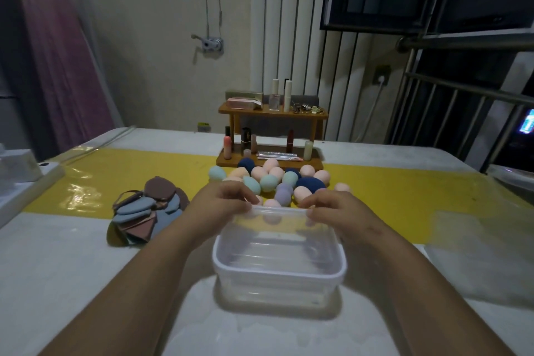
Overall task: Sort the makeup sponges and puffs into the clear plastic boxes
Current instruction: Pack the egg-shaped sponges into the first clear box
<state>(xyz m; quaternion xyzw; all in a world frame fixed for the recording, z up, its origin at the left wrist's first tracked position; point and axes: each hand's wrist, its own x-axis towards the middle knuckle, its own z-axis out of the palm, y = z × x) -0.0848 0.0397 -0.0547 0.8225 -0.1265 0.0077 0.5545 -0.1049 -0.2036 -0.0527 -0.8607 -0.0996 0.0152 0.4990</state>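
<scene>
In the lower middle of the frame a clear box (278,264) is standing on the counter (57,269), and both hands are holding it at its far edge. The left hand (222,202) is pinching the far left corner with a closed grip, and the right hand (332,208) is pinching the far right corner in the same way. It seems a second clear piece is being lifted there, tilted, but the blur is making this hard to tell. The box is of smooth transparent plastic, rectangular with rounded corners and a thick whitish rim.

Just behind the hands, in the centre of the frame, the sponges (271,179) are lying in a heap on a glossy yellow strip (390,191). They are egg-shaped and matte, in peach, mint, lilac and dark blue. To the left of the hands the puffs (146,209) are lying in a flat pile: thin soft pads in grey-blue, brown and dusty pink. Further up, a wooden shelf (273,113) is carrying small bottles.
</scene>
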